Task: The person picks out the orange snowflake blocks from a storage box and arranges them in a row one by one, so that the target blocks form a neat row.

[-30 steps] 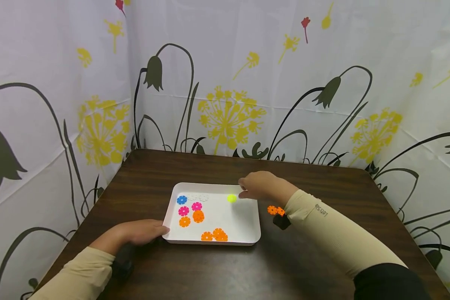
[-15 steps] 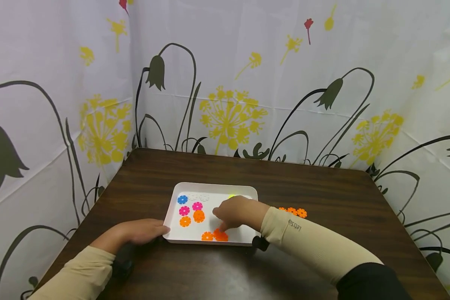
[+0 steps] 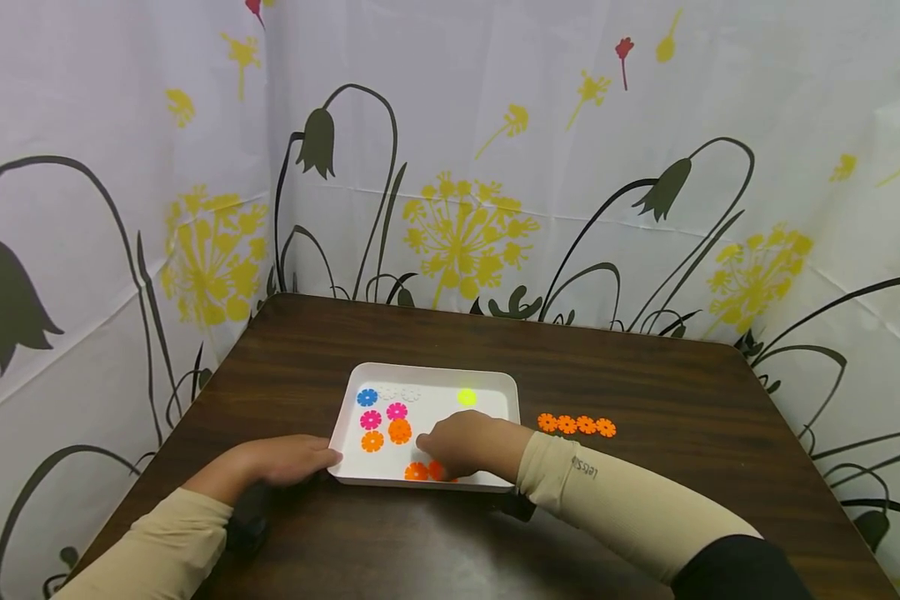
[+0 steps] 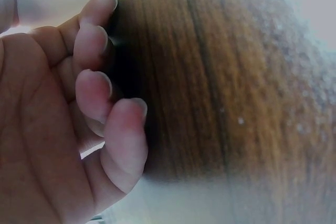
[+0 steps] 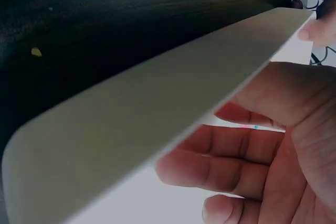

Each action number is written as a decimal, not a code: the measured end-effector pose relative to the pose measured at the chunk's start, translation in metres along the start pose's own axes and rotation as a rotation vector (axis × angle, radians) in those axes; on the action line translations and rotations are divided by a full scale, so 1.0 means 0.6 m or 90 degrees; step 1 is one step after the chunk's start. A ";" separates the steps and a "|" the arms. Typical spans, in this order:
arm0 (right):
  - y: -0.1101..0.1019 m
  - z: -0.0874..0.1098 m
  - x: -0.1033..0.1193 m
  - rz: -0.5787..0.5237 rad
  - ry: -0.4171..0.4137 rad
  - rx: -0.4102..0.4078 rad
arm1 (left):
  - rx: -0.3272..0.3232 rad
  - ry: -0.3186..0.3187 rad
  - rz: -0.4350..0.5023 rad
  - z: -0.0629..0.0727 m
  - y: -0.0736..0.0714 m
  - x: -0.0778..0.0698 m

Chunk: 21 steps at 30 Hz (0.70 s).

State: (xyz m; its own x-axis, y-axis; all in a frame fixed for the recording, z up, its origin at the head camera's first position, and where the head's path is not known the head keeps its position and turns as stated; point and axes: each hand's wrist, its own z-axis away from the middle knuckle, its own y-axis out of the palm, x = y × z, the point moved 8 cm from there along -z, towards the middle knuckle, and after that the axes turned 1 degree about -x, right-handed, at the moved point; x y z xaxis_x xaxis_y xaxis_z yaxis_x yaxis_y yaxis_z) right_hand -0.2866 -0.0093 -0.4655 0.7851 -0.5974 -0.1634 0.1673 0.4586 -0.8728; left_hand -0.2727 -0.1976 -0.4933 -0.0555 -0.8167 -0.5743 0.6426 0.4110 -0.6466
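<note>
A white tray (image 3: 498, 385) holds small notched, flower-shaped discs. My left hand (image 3: 285, 460) grips its front left corner, thumb on the rim and fingers curled by the outer side. My right hand (image 3: 468, 446) reaches down inside the tray at the front, over a cluster of orange discs (image 3: 416, 472). In the right wrist view the tray wall (image 5: 142, 93) hides the tips of the thumb (image 5: 283, 90) and index finger, so a pinch cannot be confirmed. Left of this hand lie more orange discs (image 3: 400, 431), pink discs (image 3: 371, 419) and a blue disc (image 3: 367, 397).
Clear discs (image 3: 409, 395) lie near the tray's back wall and a yellow disc (image 3: 467, 397) at its back right. To the tray's right, several orange discs (image 3: 576, 424) form a row on the dark wooden table (image 3: 645, 375). A patterned curtain (image 3: 450, 125) hangs behind.
My right hand has come from the tray's back right edge, beside the yellow disc, to the orange discs at the front. The orange row on the table is uncovered. My left hand keeps its place.
</note>
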 end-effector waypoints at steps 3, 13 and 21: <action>0.001 0.000 0.001 -0.012 -0.006 -0.001 | -0.001 -0.002 0.000 0.000 0.000 0.000; 0.001 0.008 -0.005 -0.046 -0.008 0.009 | -0.002 -0.004 -0.007 -0.004 0.000 0.003; -0.002 0.012 -0.027 -0.047 -0.023 -0.035 | -0.002 0.002 -0.003 0.000 -0.001 -0.002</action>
State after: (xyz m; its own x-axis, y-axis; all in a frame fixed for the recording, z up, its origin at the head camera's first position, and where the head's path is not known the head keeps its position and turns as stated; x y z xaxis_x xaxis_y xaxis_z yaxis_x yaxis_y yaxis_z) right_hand -0.2950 0.0048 -0.4586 0.7927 -0.6040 -0.0825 0.1932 0.3772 -0.9057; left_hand -0.2730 -0.1968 -0.4925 -0.0616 -0.8174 -0.5728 0.6404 0.4078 -0.6508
